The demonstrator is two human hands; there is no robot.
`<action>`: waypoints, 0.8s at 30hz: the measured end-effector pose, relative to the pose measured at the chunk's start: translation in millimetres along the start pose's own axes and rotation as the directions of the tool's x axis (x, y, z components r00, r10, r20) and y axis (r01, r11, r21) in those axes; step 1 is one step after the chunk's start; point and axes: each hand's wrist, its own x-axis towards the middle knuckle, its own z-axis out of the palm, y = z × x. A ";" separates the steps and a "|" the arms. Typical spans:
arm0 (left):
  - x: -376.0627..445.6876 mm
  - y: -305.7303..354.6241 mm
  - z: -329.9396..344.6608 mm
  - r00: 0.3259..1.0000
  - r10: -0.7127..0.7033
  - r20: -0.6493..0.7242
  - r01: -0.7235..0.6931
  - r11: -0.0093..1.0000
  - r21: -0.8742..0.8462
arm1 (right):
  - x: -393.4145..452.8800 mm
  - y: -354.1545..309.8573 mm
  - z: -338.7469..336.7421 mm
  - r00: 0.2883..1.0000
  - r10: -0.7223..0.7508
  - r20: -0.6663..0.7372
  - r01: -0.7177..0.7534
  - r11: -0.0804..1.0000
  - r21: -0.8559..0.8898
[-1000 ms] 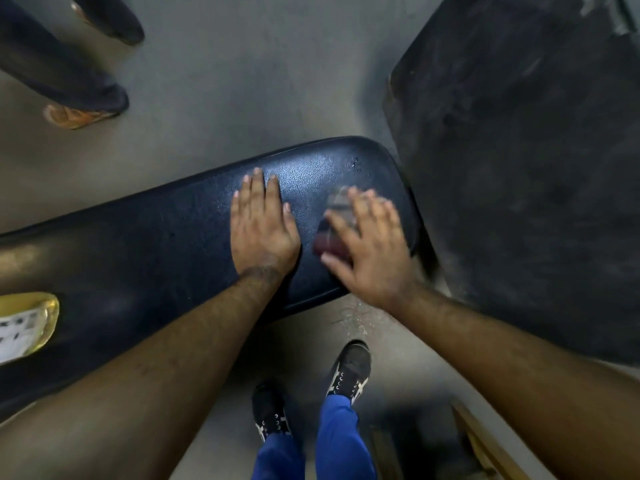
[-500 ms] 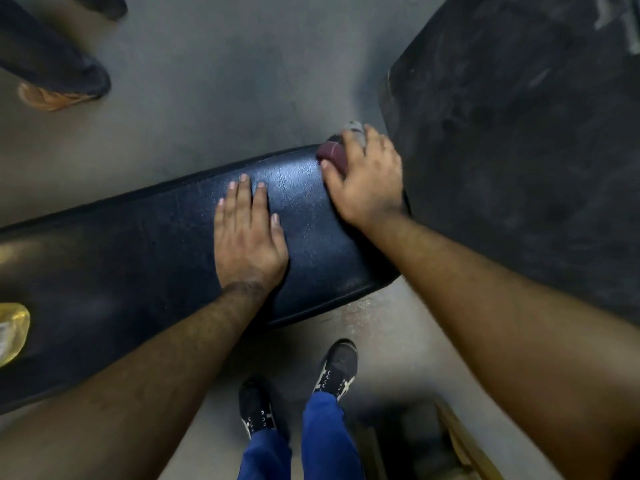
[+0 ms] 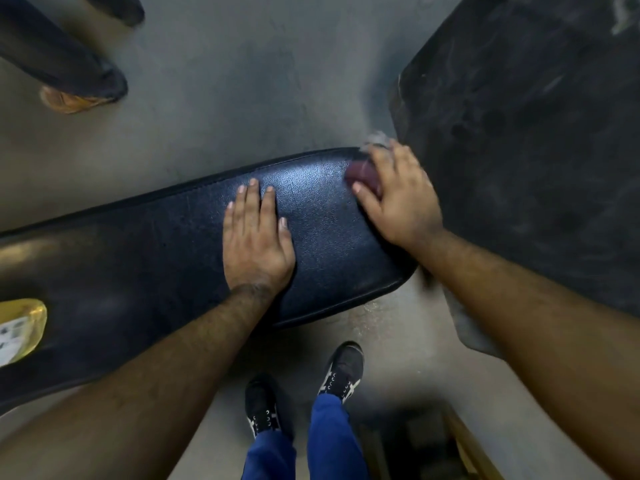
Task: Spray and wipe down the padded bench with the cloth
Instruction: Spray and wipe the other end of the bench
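The cloth (image 3: 363, 174), a bunched maroon wad, sits at the far right corner of the padded bench (image 3: 329, 244), where a second ago it lay mid-pad nearer the near edge. The right hand (image 3: 398, 199) covers it, fingers bent over it and thumb tucked against its side. So one stroke has crossed this end, and the return pass is likely due. The left hand (image 3: 256, 237) stays flat on the pad, holding nothing. The yellow bottle (image 3: 20, 327) lies far left on the bench, untouched

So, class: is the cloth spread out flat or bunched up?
Bunched up: only a small maroon-and-grey wad of cloth shows under the right hand, at the bench's end.
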 end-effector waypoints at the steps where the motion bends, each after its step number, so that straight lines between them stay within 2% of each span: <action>1: -0.1 0.5 0.0 1.000 0.003 0.001 -0.003 1.000 -0.004 | -4.0 -6.5 4.3 0.990 0.140 -0.027 -0.139 0.990 0.017; 2: 0.1 1.1 0.3 1.000 0.007 0.000 -0.007 1.000 -0.009 | -16.7 -19.7 10.6 0.992 0.119 -0.042 -0.120 0.992 -0.025; 3: -0.3 1.3 -0.1 1.000 0.009 -0.001 -0.009 1.000 -0.011 | -34.1 -33.1 15.6 0.999 -0.032 -0.025 0.030 0.995 -0.095; 5: -0.7 0.8 -0.7 1.000 0.009 0.009 -0.009 1.000 -0.014 | -62.8 -29.1 19.1 0.944 -0.324 0.070 0.331 0.932 -0.150; 6: -0.8 -0.1 -0.4 1.000 0.007 0.014 -0.007 1.000 -0.020 | -64.2 -19.8 14.7 0.930 -0.361 0.078 0.368 0.919 -0.142; 7: -1.1 -0.5 0.4 1.000 0.005 0.017 -0.005 1.000 -0.023 | -59.2 -12.2 11.7 0.956 -0.288 0.048 0.292 0.946 -0.142; 8: -0.6 -1.4 1.3 1.000 0.006 0.017 -0.006 1.000 -0.024 | -53.2 -9.1 11.9 0.993 -0.118 0.002 0.118 0.989 -0.094; 9: 0.3 -2.4 2.3 1.000 0.008 0.013 -0.007 1.000 -0.027 | -49.6 -13.4 13.2 0.993 0.110 -0.043 -0.111 0.994 -0.012; 10: 0.3 -3.2 2.9 1.000 0.008 0.008 -0.008 1.000 -0.031 | -51.5 -23.1 16.4 0.961 0.268 -0.070 -0.265 0.963 0.045; 11: -0.3 -3.2 3.0 1.000 0.009 0.005 -0.009 0.999 -0.034 | -61.1 -37.2 19.8 0.951 0.297 -0.083 -0.295 0.955 0.034; 12: -0.4 -2.5 3.0 1.000 0.011 0.002 -0.011 0.999 -0.039 | -76.3 -48.9 22.7 0.976 0.198 -0.086 -0.201 0.979 -0.027; 13: -0.2 -1.9 2.7 1.000 0.012 0.000 -0.012 0.999 -0.048 | -93.8 -51.7 24.2 0.999 0.019 -0.051 -0.022 0.997 -0.074; 14: 0.1 -2.0 2.7 1.000 0.013 0.000 -0.013 0.998 -0.057 | -108.3 -43.9 23.3 0.988 -0.155 0.000 0.154 0.983 -0.101; 15: -0.1 -2.3 3.1 1.000 0.012 -0.002 -0.012 0.998 -0.061 | -113.6 -30.0 19.4 0.968 -0.250 0.026 0.251 0.961 -0.112; 16: -1.2 -3.3 3.4 1.000 0.009 -0.008 -0.010 0.998 -0.060 | -112.9 -16.4 18.6 0.975 -0.221 0.006 0.221 0.969 -0.112; 17: -2.1 -3.7 2.9 1.000 0.011 -0.013 -0.012 0.998 -0.062 | -112.3 -11.2 17.8 0.996 -0.077 -0.037 0.076 0.996 -0.051; 18: -1.6 -3.6 2.6 1.000 0.007 -0.009 -0.007 0.998 -0.070 | -112.1 -14.2 19.5 0.991 0.106 -0.086 -0.104 0.994 0.027; 19: -1.3 -2.6 2.9 1.000 0.000 0.004 0.000 0.997 -0.081 | -114.5 -25.1 26.7 0.968 0.222 -0.117 -0.217 0.974 0.060; 20: -0.9 -1.2 1.0 1.000 0.000 0.012 0.001 0.996 -0.094 | -122.7 -45.7 34.6 0.969 0.201 -0.143 -0.201 0.979 0.019; 22: -0.3 -2.6 -5.3 1.000 0.004 0.017 -0.002 0.988 -0.157 | -143.8 -79.3 47.9 0.992 -0.113 -0.061 0.107 0.989 -0.100; 23: -0.4 -7.1 -11.1 1.000 0.000 0.028 0.007 0.970 -0.244 | -148.6 -78.6 48.9 0.967 -0.254 0.004 0.252 0.959 -0.128; 24: -1.7 -13.9 -18.8 0.999 -0.009 0.043 0.023 0.937 -0.349 | -144.4 -70.2 45.8 0.946 -0.324 0.023 0.324 0.935 -0.143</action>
